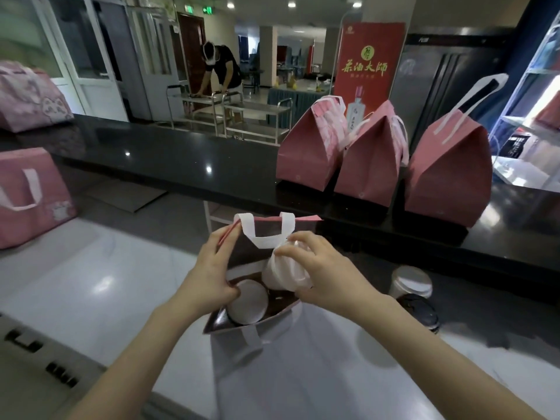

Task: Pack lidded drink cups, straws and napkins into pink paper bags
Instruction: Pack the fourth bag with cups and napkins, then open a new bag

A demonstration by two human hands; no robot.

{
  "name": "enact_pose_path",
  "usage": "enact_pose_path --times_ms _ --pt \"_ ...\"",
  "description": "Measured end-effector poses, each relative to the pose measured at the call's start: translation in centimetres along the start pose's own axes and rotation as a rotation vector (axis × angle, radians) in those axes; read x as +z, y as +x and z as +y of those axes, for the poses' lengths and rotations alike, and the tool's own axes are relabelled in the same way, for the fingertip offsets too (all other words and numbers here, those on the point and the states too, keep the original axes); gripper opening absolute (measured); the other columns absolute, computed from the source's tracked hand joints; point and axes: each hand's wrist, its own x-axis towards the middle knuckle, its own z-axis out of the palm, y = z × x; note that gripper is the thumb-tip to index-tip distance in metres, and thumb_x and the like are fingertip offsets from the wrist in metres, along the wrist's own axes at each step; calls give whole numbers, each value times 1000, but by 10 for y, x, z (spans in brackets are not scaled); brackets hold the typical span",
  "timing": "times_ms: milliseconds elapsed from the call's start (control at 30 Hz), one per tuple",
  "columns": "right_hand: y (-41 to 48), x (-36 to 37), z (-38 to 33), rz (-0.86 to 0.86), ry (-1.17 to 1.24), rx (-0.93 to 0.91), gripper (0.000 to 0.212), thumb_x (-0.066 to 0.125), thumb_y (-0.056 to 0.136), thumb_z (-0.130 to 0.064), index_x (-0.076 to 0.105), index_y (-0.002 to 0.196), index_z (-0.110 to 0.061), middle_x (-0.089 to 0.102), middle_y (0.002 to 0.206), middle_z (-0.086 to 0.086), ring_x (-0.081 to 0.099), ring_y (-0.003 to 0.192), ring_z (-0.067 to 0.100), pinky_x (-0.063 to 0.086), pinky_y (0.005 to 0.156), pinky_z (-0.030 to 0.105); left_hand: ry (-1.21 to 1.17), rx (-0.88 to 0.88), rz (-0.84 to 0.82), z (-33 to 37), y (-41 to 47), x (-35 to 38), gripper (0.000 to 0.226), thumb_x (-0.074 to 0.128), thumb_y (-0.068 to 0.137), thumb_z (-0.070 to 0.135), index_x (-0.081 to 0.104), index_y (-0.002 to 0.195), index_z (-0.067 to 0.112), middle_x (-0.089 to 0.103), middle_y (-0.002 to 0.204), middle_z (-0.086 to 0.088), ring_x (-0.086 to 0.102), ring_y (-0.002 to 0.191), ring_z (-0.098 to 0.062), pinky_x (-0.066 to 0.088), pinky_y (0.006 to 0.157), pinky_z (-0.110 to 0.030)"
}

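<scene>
Open pink paper bag on white worktop, L hand fingers pinch its left rim, R hand fingers grip white plastic-wrapped bundle at bag mouth, white-lidded cup inside, three closed pink bags behind.

Hall beyond the dark worktop
A red banner stands beside a steel fridge; farther back a person leans over metal trolleys.
</scene>
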Motion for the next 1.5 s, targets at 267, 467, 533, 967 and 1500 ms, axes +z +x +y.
enact_pose_path --times_ms 267,467,533,967,1500 --pt "38 43 5 -292 -188 111 67 71 79 -24 37 135 -32 34 138 5 37 123 28 50 85 40 -19 6 -36 -2 4 -5 123 75 63 5 -2 146 55 9 146 23 31 129 -14 57 82 -29" --pt "53 70 9 -328 -211 145 63 68 81 -22 37 136 -25 34 136 12 39 123 33 48 93 46 -40 9 -61 -10 10 -9 122 76 63 7 1 145 56 11 146 24 33 128 -15 58 78 -29" --pt "58 77 9 -348 -232 161 65 67 81 -20 35 137 -24 33 136 13 39 123 34 52 88 46 -41 0 -73 -12 13 -12 121 78 65 8 0 145 56 11 146 24 32 129 -15 57 82 -28" --pt "68 88 21 -337 -233 214 64 69 78 -13 37 133 -23 34 131 11 42 118 33 54 77 43 -91 15 -79 -27 22 -17 120 77 66 9 1 142 60 13 141 27 37 122 -15 56 70 -18" --pt "82 116 27 -469 -202 257 70 68 77 -4 35 135 -24 22 145 12 30 131 41 47 96 50 -113 -5 -59 -41 30 -17 123 78 63 10 -2 139 66 10 139 32 33 119 -8 50 65 -7"
